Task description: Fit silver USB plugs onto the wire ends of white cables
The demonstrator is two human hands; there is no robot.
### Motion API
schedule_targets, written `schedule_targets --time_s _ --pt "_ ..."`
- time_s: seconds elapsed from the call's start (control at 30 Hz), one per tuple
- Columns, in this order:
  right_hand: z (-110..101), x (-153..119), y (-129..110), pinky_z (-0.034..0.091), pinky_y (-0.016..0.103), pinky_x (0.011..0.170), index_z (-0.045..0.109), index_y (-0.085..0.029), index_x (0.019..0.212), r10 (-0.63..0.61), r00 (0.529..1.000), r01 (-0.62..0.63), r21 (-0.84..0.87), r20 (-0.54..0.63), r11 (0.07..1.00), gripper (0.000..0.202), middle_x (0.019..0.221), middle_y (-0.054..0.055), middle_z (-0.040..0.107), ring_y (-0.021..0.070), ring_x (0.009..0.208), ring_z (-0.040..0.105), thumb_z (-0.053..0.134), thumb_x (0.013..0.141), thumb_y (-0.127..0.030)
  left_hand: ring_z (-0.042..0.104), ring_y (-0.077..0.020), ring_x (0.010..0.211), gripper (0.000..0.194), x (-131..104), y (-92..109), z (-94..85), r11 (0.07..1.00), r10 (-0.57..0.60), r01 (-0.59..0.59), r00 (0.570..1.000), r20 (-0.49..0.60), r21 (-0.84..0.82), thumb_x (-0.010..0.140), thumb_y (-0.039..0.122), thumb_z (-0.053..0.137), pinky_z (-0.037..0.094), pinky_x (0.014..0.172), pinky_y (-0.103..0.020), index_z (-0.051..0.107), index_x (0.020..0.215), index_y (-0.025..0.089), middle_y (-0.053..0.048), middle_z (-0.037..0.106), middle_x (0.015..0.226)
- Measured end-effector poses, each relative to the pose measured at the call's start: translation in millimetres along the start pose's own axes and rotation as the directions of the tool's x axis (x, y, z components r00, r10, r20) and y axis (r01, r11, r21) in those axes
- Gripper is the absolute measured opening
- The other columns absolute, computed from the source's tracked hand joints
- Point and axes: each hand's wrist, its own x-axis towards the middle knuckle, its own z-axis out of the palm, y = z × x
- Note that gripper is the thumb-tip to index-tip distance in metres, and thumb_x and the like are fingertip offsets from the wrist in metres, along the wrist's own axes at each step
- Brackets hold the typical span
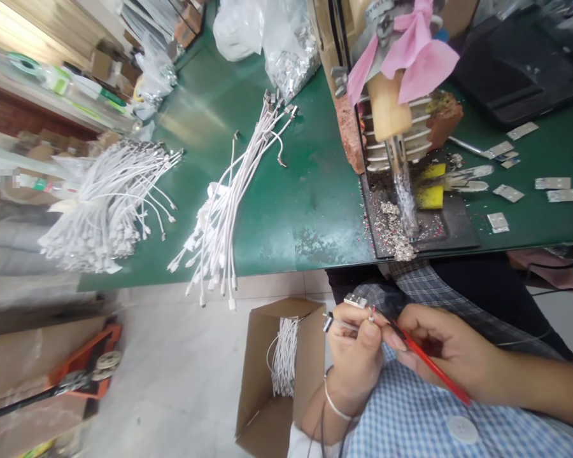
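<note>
My left hand (pixel 358 356) is closed in a pinch near the bottom of the view, a bracelet round its wrist. Between thumb and forefinger it grips a white cable, whose stripped end (pixel 372 314) shows small coloured wires. A metal connector (pixel 356 300) shows at the forefinger, and another connector (pixel 328 321) sticks out on the left. Beside it, my right hand (pixel 444 346) is wrapped round slim red tweezers (pixel 434 366), their dark tips close to the stripped wires. Fingers hide part of the cable and the exact contact at the tips.
A soldering iron (pixel 401 184) hangs clamped over a black tray (pixel 451 222) with solder scraps. White cables (pixel 239 197) lie on the green table (pixel 291 203), beside a larger cable bundle (pixel 105 203). Metal pieces (pixel 509 192) lie right. A cardboard box (pixel 258 369) with cables stands below.
</note>
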Motion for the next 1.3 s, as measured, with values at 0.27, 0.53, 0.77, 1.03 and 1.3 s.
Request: schedule_targets --time_s 0.27,0.53,0.77,1.03,1.3 --pt "6.1 -0.4 -4.7 0.026 0.019 0.049 0.041 -0.021 0.078 0.125 0.990 -0.136 0.242 0.059 0.961 0.049 0.060 -0.009 0.036 0.0057 0.052 0.029 0.063 0.083 -0.064 0.061 -0.0041 0.043 0.010 1.1 -1.3 0.2 1.000 -0.005 0.005 0.999 -0.044 -0.003 0.091 0.030 0.068 0.052 0.053 -0.010 0.074 0.088 0.022 0.003 0.072 0.056" --pt "6.8 -2.1 -4.8 0.025 0.018 0.044 0.041 -0.021 0.078 0.157 0.985 -0.173 0.294 0.075 0.940 0.049 0.057 -0.011 0.034 0.0045 0.047 0.026 0.064 0.082 -0.064 0.059 -0.0036 0.041 0.012 -3.4 -3.4 0.6 1.000 -0.031 0.031 0.996 -0.089 -0.003 0.090 0.032 0.069 0.051 0.050 -0.009 0.073 0.085 0.022 0.003 0.071 0.055" --pt "-20.4 -10.8 -14.8 0.033 0.021 0.050 0.055 -0.020 0.083 -0.355 0.932 0.239 -0.611 -0.073 0.755 0.006 0.060 -0.005 0.051 0.0089 0.051 0.042 0.059 0.087 -0.021 0.048 -0.0039 0.034 0.015 -7.9 -2.8 -8.9 0.989 0.012 -0.018 0.999 0.040 0.144 0.095 0.031 0.062 0.043 0.043 -0.012 0.069 0.088 0.020 0.005 0.061 0.046" --pt "-31.5 -16.9 -21.6 0.037 0.024 0.051 0.055 -0.021 0.089 -0.454 0.890 0.324 -0.739 0.027 0.591 0.003 0.061 -0.004 0.053 0.0116 0.052 0.045 0.057 0.086 -0.021 0.043 -0.0035 0.036 0.013 -15.8 -2.8 -23.0 0.968 -0.053 0.030 0.995 0.085 0.250 0.094 0.034 0.063 0.040 0.045 -0.014 0.068 0.094 0.023 0.006 0.056 0.050" --pt "-28.3 -16.8 -24.8 0.042 0.029 0.057 0.060 -0.022 0.089 -0.381 0.924 0.257 -0.691 -0.029 0.676 0.015 0.064 0.000 0.058 0.0146 0.056 0.050 0.062 0.086 -0.037 0.041 -0.0043 0.040 0.013 -19.5 -2.3 -23.4 0.968 -0.122 0.101 0.989 0.083 0.229 0.091 0.037 0.066 0.036 0.043 -0.016 0.069 0.094 0.024 0.004 0.055 0.056"
